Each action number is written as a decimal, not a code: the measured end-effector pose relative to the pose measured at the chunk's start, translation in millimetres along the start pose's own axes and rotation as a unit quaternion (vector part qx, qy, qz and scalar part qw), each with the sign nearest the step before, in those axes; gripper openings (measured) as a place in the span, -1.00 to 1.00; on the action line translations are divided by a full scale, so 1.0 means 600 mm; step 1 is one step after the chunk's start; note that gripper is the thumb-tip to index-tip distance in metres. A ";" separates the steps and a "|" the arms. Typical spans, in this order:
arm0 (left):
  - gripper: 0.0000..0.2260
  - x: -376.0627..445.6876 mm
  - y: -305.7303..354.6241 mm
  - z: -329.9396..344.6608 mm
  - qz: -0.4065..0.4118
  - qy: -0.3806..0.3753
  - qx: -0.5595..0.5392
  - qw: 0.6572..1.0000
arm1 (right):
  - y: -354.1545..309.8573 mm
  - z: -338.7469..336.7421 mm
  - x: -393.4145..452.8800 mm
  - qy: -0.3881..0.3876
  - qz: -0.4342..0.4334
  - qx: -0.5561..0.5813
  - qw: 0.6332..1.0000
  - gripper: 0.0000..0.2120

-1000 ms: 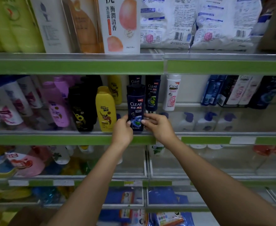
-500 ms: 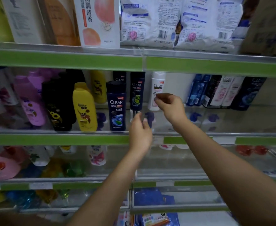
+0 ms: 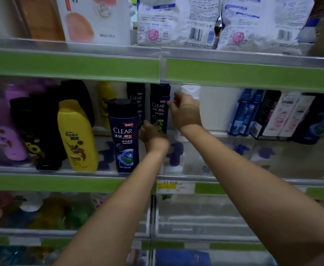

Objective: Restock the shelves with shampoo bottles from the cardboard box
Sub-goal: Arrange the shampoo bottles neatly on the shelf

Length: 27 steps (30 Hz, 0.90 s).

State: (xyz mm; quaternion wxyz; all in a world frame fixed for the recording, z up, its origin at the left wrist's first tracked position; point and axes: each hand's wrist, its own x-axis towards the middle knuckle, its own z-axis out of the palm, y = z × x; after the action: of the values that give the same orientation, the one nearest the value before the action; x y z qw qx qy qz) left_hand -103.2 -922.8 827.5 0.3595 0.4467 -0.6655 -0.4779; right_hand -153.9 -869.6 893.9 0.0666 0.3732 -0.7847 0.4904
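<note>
Moved: both hands have left the front dark-blue Clear bottle (image 3: 125, 139) and reached deeper into the middle shelf (image 3: 61, 181), toward the back row at about 1 o'clock from it.
Left hand (image 3: 150, 134): low, at the foot of the dark Clear bottle with the lime label (image 3: 159, 110); fingers point away from the camera and are hidden, so I cannot tell whether they grip it or only touch it.
Right hand (image 3: 185, 110): higher, curled round the white bottle (image 3: 191, 92) at its neck, knuckles just beside the lime-label bottle's right edge.
Key relation: the lime-label bottle stands upright, long axis 12 to 6 o'clock, between the two hands; the left hand lies at its 6 o'clock, the right hand at its 3 o'clock.
Nearer hand: the left looks nearer the lime-label bottle, the right nearer the white one.
Task's things: Clear bottles stand on the middle shelf; the cardboard box is not in view.
Step, as I judge it: straightening or drawing forward the back-row bottles to face up the row.
Next move calls for: a pull toward 6 o'clock, bottles kept upright.
Risk: the front Clear bottle stands close at the left hand's 9 o'clock and could be knocked.
</note>
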 end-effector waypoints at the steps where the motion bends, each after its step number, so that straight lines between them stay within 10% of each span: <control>1: -0.45 0.007 -0.002 0.003 0.011 -0.001 0.017 1.000 | 0.001 0.007 0.004 0.000 -0.003 -0.007 1.000 -0.71; 6: -0.69 0.017 -0.010 0.015 0.080 0.012 0.068 0.994 | 0.002 0.030 0.021 -0.016 -0.010 -0.028 0.999 -0.71; 27: -0.46 -0.119 -0.020 -0.068 0.110 -0.079 0.111 0.984 | -0.029 -0.051 -0.106 -0.031 0.027 0.070 0.997 -0.70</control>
State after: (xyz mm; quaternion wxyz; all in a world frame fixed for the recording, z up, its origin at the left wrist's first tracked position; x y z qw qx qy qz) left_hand -38.9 -870.1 823.9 0.3044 0.3682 -0.7860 -0.3924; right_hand -105.5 -815.6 892.1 0.0021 0.3707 -0.7598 0.5341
